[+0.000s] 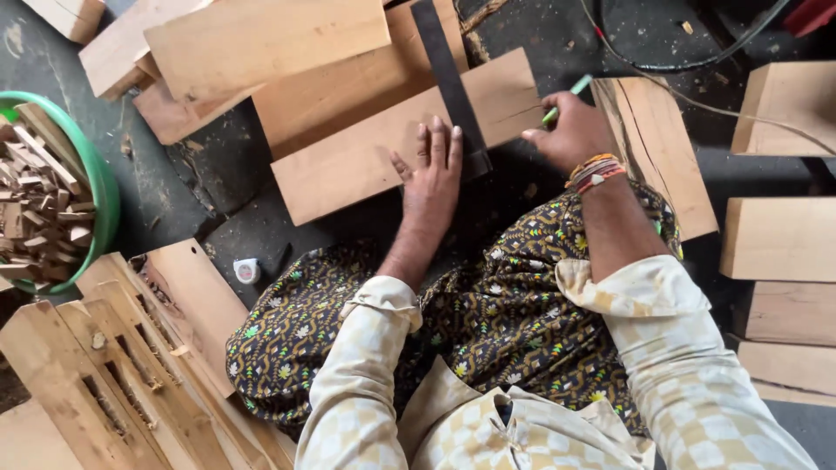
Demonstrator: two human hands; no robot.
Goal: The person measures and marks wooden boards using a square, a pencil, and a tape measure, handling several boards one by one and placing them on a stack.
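My left hand [433, 171] lies flat, fingers spread, on a light wooden board [366, 152] and presses against the lower end of a dark metal square [448, 78] laid across it. My right hand [570, 132] pinches a green pencil [566, 98] with its tip at the board's right edge, beside the square. Beaded bangles circle my right wrist. I sit on the dark floor with patterned cloth over my legs.
More boards [261, 39] are stacked behind the marked one. A green tub [104, 187] of wood scraps stands at left. Slotted wooden frames [113, 374] lie at bottom left, a small tape measure [247, 271] near my knee. Wood blocks [779, 239] and cables sit at right.
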